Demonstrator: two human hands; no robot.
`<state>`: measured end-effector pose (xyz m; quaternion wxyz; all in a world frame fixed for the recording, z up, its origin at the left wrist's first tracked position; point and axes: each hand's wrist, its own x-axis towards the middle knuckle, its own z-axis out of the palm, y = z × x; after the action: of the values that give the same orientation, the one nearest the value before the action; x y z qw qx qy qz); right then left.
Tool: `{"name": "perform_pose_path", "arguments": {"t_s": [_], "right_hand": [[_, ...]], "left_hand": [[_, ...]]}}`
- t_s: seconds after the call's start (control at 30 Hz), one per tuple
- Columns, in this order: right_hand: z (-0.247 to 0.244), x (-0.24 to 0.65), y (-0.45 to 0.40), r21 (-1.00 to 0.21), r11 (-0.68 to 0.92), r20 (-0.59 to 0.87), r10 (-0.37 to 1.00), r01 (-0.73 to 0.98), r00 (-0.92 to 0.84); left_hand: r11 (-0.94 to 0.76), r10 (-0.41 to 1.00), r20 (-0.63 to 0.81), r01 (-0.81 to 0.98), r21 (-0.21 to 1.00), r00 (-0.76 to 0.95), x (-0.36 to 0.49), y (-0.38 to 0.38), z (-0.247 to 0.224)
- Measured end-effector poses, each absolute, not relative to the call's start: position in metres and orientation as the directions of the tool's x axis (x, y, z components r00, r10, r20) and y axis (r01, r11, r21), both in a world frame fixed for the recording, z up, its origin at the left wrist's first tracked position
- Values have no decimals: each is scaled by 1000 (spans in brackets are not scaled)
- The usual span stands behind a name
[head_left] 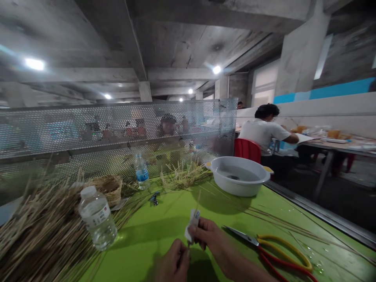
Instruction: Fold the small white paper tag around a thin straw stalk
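Note:
My right hand [209, 235] is closed around a small white piece [194, 215] with dark print on it, perhaps folded paper or a tag; its exact kind is unclear. From its top sticks out a thin straw strip [199, 197]. Below, my left hand [174, 263] is closed, its thumb and finger pinching the strip's lower end just under the white piece. Both hands are above the green table [132, 239], close together. To the right of my right hand lie large scissors [258, 243] with one yellow and one red handle, blades pointing left.
Long dry straw stalks [38, 227] heap at the left, by a clear bottle [98, 219] and a woven basket [110, 190]. Farther back are a water bottle [142, 174], loose straw [182, 176] and a white basin [241, 180] of water. A perforated screen [117, 133] stands behind; a person [261, 129] sits right.

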<state>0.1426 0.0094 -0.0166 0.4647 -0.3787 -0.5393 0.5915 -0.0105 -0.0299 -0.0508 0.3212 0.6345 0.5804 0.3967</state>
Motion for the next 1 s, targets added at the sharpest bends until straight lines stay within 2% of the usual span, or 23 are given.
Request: {"name": "perform_pose_path", "arguments": {"t_s": [0.1, 0.23, 0.37, 0.53, 0.7, 0.83, 0.93, 1.0], "right_hand": [[-14, 145, 9, -991, -20, 24, 946, -131, -324], [-13, 150, 12, -985, 51, 80, 981, -163, -178], [-12, 152, 10, -989, 1, 46, 953, -149, -298], [-14, 152, 10, -985, 35, 68, 978, -169, -197], [-18, 148, 7, -990, -4, 40, 949, -137, -313], [-15, 151, 11, -985, 10, 45, 979, -171, -201], [-14, 155, 15, -986, 4, 39, 977, -169, -207], [-15, 158, 16, -991, 3, 32, 977, -136, -209]], "left_hand": [[-98, 994, 105, 444, 890, 8, -9, -34, -47], [-79, 996, 86, 431, 899, 3, -5, -40, -41], [-2, 1000, 1, 398, 917, 2, 0, -45, -33], [-14, 999, 1, 368, 930, 34, 0, -46, -28], [-9, 1000, 0, 384, 923, 23, -1, -46, -32], [-15, 998, -12, 403, 915, 63, 0, -47, -27], [-28, 996, -14, 429, 903, 94, -8, -45, -7], [-77, 997, 79, 374, 924, 11, -16, -44, 5]]}}
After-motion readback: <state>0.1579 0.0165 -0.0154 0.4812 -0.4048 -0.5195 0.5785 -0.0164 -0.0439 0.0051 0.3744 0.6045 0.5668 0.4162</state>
